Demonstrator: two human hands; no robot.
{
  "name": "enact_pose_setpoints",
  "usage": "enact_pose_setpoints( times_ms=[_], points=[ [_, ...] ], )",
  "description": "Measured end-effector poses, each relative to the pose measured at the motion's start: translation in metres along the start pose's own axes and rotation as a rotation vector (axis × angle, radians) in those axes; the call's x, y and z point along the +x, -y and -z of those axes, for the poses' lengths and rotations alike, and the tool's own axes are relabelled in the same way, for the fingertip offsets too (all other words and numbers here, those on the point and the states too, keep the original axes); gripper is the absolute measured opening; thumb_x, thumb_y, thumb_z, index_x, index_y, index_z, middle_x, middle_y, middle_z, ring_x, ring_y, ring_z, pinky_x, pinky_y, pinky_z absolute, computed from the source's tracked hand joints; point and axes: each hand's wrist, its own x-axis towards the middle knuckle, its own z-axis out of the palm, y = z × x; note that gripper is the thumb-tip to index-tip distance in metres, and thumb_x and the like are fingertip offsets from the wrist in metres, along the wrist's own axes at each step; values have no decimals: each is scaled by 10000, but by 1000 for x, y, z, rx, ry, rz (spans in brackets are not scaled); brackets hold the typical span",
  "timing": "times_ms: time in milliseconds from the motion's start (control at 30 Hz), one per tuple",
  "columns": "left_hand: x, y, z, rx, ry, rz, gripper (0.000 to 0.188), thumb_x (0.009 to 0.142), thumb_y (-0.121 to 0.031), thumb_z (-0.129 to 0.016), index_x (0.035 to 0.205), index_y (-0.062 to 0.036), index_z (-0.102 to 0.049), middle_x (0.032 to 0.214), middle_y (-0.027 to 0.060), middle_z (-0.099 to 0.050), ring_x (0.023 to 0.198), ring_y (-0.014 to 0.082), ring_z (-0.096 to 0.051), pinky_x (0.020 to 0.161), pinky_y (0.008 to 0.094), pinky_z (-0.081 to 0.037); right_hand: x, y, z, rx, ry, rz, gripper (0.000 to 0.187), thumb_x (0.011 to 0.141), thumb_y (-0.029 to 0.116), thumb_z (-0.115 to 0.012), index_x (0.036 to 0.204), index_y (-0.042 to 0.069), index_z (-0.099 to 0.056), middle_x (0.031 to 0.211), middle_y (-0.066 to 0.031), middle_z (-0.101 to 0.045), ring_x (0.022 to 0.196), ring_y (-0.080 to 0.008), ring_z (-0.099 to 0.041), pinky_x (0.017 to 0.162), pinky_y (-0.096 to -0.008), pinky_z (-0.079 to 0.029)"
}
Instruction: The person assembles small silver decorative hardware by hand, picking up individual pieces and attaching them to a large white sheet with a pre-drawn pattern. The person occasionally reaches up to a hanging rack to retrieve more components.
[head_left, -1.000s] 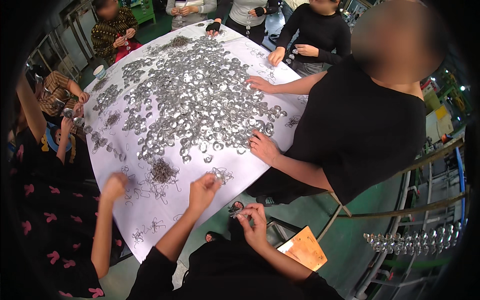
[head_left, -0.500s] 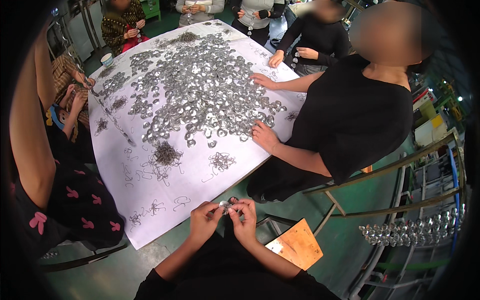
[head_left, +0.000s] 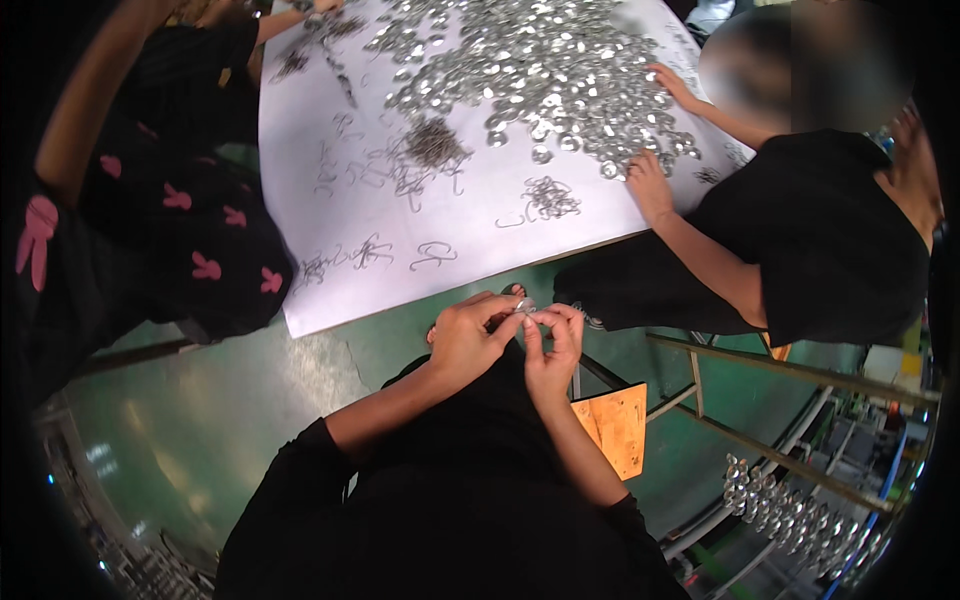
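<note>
**Pinching one tiny metal piece right over the lap**

Holding both hands together close to the body now, off the desk's near edge. The left hand (head_left: 468, 340) and right hand (head_left: 552, 345) meet fingertip to fingertip, and the fingers (head_left: 535, 318) of both are clamped on a small silvery metal piece (head_left: 524, 305), too small to tell its exact shape. A second ago the left hand was out on the white sheet near the little wire clump while the right hung back by the lap; half a second ago they'd already come together. So my guess is a piece got picked up and the fiddly part is happening in hand, not on the desk.

Just right of the forearms there's an orange stool seat (head_left: 615, 425) over the green floor (head_left: 200, 420).

Further out, the desk (head_left: 320, 300) with its white cover carries scattered bent wire hooks (head_left: 432, 255), a denser wire clump (head_left: 435, 142), and beyond that the big heap of shiny metal rings (head_left: 540, 70). Another person in black on the right has a hand (head_left: 650, 185) resting at the heap's edge.
</note>
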Motion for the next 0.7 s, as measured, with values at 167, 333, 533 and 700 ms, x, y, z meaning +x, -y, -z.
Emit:
enact_pose_setpoints(
  times_ms=[167, 333, 533, 700],
  points=[
    [-9, 15, 0, 41, -25, -52, 184, 773, -38, -681, 956, -46, -680, 798, 76, -653, 577, 172, -595, 513, 271, -475, 29, -22, 12, -1, 35, 53, 58, 854, 59, -583, 905, 42, -562, 906, -85, -534, 722, -169, -504, 583, -278, -385],
    [-13, 19, 1, 44, -24, -35, 138, 783, -48, -664, 918, -20, -662, 818, 105, -635, 607, 259, -608, 553, 321, -490, 122, -41, -69, -139, 365, 149, 93, 814, 86, -630, 867, 10, -625, 806, -101, -586, 711, -225, -575, 653, -318, -456],
    [-18, 20, 5, 47, -115, -14, 142, 776, -25, -664, 916, -3, -654, 824, 113, -630, 648, 264, -615, 584, 330, -508, 172, -40, -179, -391, 699, 184, 80, 781, 172, -651, 813, 103, -678, 880, -104, -634, 804, -280, -621, 704, -378, -484],
    [-20, 25, 4, 60, -199, -43, 144, 766, -11, -664, 910, -11, -659, 843, 115, -636, 697, 286, -625, 629, 344, -516, 156, -18, -221, -699, 723, 16, 295, 741, 358, -683, 810, 72, -677, 879, -113, -660, 783, -275, -645, 677, -397, -496]
  ],
)
